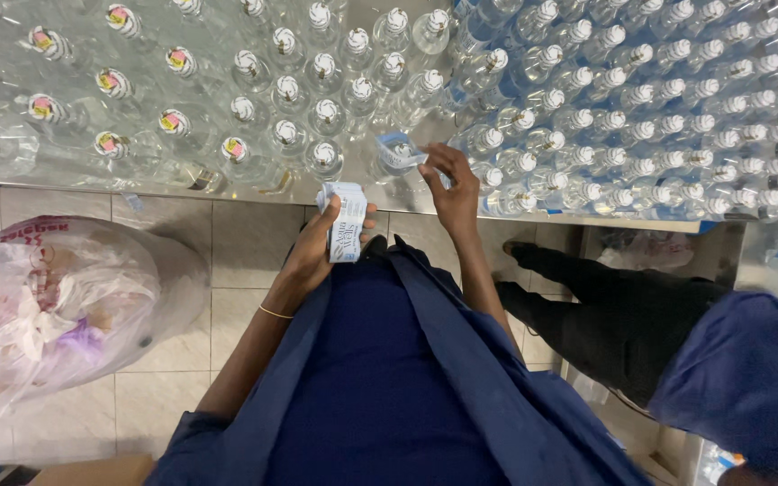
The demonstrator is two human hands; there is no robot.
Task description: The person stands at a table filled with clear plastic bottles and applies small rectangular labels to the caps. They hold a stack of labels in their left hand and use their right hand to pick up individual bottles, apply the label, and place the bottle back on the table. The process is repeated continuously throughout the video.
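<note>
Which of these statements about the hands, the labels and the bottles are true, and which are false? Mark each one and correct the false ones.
1. The left hand holds a stack of labels. True.
2. The right hand rests flat on the floor. False: it is raised at the table edge, its fingers pinching a single label by a clear bottle.
3. The bottles on the table are dark green. False: they are clear, with white patterned caps.
4. A plastic bag full of scraps stands on the tiled floor to the left. True.
5. A gold bangle sits on the left wrist. True.
</note>
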